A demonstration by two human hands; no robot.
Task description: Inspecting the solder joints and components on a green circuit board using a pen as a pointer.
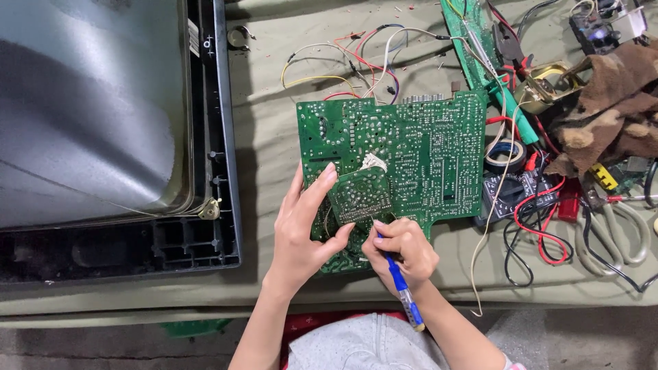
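Green small board (361, 195) pinched by left hand (305, 229); right hand (401, 250) (fingers curled) grips blue pen (401, 284).

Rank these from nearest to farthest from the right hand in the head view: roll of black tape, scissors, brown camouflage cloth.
From the right hand:
1. Roll of black tape, up and to its right.
2. Scissors, far right on the table.
3. Brown camouflage cloth, top right corner.

A small green board (361, 196) sat tilted between the left hand's (301, 229) thumb and forefinger, over a large green board (404, 151) lying solder-side up. A blue pen (399, 284) slanted from the right hand's (401, 250) grip.
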